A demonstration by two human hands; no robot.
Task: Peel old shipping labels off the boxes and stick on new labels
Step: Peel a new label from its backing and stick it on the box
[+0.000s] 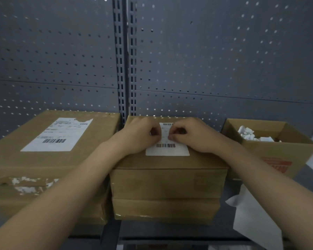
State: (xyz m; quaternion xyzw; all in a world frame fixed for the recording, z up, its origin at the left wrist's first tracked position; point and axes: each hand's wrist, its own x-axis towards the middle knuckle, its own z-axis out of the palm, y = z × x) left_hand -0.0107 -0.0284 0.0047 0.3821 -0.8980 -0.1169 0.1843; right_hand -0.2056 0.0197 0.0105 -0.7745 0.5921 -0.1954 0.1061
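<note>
Hands down on the label, that was the picture: your left hand and right hand met on top of the middle box, fingers curled on both, tips set against the label's upper half. Were you nipping up an edge or rubbing it flat? I could not tell. The lower half, barcode and all, lay flat and stuck to the cardboard.

Over on your left, the big box carried a large label with its far corner torn ragged, and white scraps clung to its front face. On your right, the open box held crumpled paper, and a white sheet lay on the shelf beside the middle box.

My read: you were partway through. Some peeling looked done, going by the scraps and the wads. The big box looked as if it needed its torn label off and a fresh one on, and the middle one was the job in hand.
</note>
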